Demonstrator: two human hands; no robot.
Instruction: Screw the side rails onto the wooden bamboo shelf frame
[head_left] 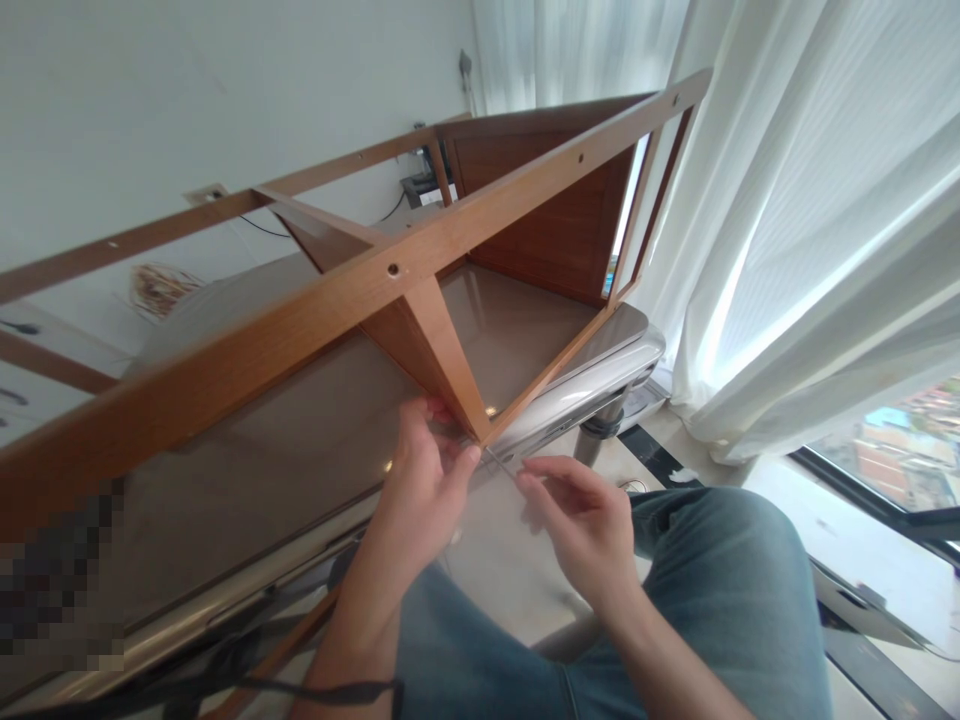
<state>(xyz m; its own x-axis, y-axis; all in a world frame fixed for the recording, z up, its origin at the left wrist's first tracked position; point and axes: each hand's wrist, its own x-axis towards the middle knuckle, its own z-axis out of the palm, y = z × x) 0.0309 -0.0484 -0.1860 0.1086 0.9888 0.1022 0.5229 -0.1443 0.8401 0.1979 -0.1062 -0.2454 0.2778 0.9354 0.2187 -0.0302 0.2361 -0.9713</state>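
Best keep the thin metal rod [501, 462] straight at the corner of the wooden frame [450, 350] on the table [619, 330] — right hand [585, 520] pinching it, left hand [427, 480] half-curled there, its hold unclear.

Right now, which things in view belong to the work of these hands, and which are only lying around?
In the work:
brown wooden frame, left hand at its corner
thin grey metal-looking rod, pinched by right hand
glossy grey-brown table under the frame

Only around:
tan bundle of thin strands
long white fabric curtains
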